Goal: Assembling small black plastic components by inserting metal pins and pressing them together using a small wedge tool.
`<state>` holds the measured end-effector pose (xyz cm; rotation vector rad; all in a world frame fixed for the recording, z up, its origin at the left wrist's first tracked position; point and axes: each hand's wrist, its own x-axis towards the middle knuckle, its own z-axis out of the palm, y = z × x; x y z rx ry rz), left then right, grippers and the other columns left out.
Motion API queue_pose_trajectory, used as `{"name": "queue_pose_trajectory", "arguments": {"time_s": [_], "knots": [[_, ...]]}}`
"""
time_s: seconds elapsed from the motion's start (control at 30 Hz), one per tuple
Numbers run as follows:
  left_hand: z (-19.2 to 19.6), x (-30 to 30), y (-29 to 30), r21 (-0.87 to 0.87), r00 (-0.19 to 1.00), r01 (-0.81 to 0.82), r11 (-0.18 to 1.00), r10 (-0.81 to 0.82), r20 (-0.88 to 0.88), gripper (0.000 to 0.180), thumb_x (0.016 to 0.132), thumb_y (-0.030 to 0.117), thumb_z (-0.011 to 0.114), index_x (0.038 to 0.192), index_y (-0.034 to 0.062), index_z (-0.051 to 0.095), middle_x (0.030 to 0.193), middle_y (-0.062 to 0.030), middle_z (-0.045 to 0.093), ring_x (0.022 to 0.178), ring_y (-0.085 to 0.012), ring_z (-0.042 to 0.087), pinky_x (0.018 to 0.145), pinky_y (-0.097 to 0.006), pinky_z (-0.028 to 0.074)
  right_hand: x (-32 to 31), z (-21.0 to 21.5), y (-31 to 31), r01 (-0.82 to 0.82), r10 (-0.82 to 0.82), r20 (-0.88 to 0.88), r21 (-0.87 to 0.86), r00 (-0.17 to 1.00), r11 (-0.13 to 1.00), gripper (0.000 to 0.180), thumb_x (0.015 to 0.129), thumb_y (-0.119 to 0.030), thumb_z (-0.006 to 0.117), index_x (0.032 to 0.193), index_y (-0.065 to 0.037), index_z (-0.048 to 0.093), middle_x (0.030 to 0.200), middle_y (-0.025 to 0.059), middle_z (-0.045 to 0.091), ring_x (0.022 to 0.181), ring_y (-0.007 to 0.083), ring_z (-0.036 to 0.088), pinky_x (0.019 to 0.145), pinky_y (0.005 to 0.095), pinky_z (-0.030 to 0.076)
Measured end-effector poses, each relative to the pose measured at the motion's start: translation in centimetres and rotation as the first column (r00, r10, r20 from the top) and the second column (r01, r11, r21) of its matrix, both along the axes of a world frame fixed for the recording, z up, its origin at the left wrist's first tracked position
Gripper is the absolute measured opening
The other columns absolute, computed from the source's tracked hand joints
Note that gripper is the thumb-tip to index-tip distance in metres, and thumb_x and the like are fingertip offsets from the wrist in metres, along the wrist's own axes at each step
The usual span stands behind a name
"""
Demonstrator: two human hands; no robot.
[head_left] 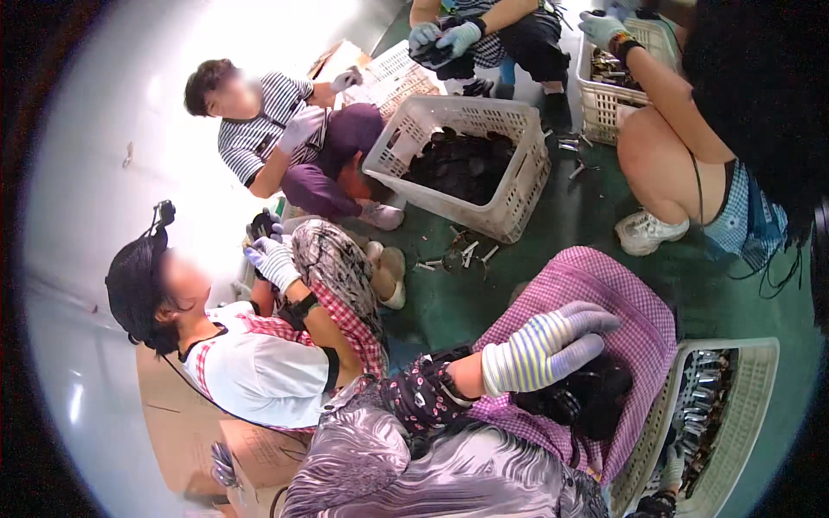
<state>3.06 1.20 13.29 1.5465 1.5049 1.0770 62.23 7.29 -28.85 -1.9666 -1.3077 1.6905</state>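
My left hand (553, 350), in a striped knit glove, hovers above my lap with its fingers stretched out and nothing visible in it. Beneath it, several black, rounded, glossy pieces (596, 397) are heaped on the pink checked apron (596, 293) over my knees. My right hand (673, 470), gloved too, reaches down into the white plastic crate (760, 380) at my right. Beside it lie rows of parts with shiny metal stems (704, 406) and dark ends. The fingers of that hand are too small and partly hidden to make out a grip.
A large white crate (518, 186) of black pieces stands ahead; loose metal parts (471, 252) lie on the green floor. Gloved co-workers sit left (250, 363), far left (268, 129), ahead (484, 26) and right (691, 129). Another crate (596, 104) is far right; cardboard (181, 423) leans left.
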Motion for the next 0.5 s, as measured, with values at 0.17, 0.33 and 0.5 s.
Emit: {"name": "queue_pose_trajectory", "arguments": {"time_s": [0.17, 0.33, 0.5], "knots": [[0.1, -1.5, 0.2, -0.011, 0.996, 0.009, 1.0, -0.008, 0.088, 0.03, 0.089, 0.012, 0.045, 0.116, -0.001, 0.049, 0.114, -0.0181, 0.05, 0.109, -0.0309, 0.049, 0.094, -0.035, 0.038, 4.7, -1.4, 0.9, -0.029, 0.028, 0.011, 0.067, 1.0, 0.997, 0.053, 0.086, -0.018, 0.058, 0.134, -0.013, 0.036, 0.128, 0.0145, 0.042, 0.109, 0.0187, 0.047, 0.092, 0.036, 0.038], [0.2, -1.8, -1.0, -0.003, 0.995, -0.045, 0.999, 0.045, 0.092, 0.03, 0.091, 0.015, 0.045, 0.115, -0.0014, 0.049, 0.114, -0.018, 0.05, 0.108, -0.0303, 0.049, 0.093, -0.035, 0.038, 0.2, 3.6, 3.6, -0.042, -0.078, 0.338, 0.334, 0.938, 0.942, 0.05, 0.088, -0.023, 0.055, 0.131, -0.006, 0.038, 0.127, 0.0163, 0.045, 0.11, 0.0224, 0.048, 0.093, 0.0352, 0.038], [-1.0, -1.7, -1.0, 0.049, 0.985, -0.043, 0.998, 0.034, 0.167, 0.029, 0.089, 0.016, 0.047, 0.113, -0.001, 0.052, 0.111, -0.0174, 0.052, 0.105, -0.03, 0.051, 0.091, -0.036, 0.04, -3.5, 14.6, 2.8, -0.171, -0.252, 0.617, 0.542, 0.745, 0.823, 0.053, 0.089, -0.032, 0.051, 0.128, 0.003, 0.041, 0.127, 0.0209, 0.047, 0.113, 0.029, 0.048, 0.095, 0.0337, 0.037]]}}
